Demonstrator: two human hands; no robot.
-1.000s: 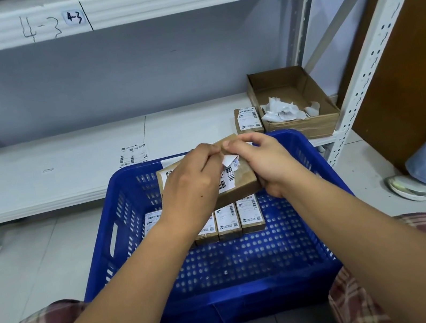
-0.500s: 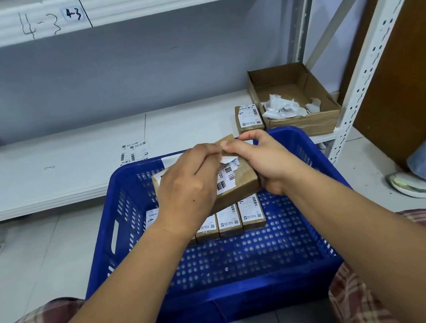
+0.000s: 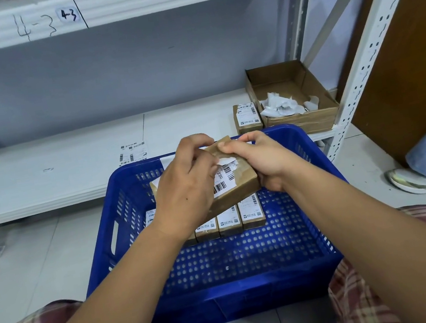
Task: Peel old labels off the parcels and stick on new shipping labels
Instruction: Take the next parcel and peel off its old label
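A brown parcel [image 3: 241, 184] is held tilted above the blue crate [image 3: 244, 288]. Its white barcode label [image 3: 225, 180] is partly torn and lifted at the top. My left hand [image 3: 185, 185] covers the parcel's left half and pinches the lifted label edge. My right hand [image 3: 262, 161] grips the parcel's right end, its fingers curled over the top corner. Beneath the parcel, several small labelled parcels [image 3: 251, 212] stand in a row inside the crate. A sheet of new labels [image 3: 133, 152] lies on the white shelf.
One labelled parcel [image 3: 247, 117] stands on the shelf [image 3: 40, 179] beside an open cardboard box [image 3: 297, 119] holding crumpled label scraps. A white rack post rises at right. Another person's shoe [image 3: 421, 183] is on the floor at right. My knees flank the crate.
The label has come further off the parcel's top, exposing more bare brown surface. Both hands have stayed on the parcel, which has tipped slightly.
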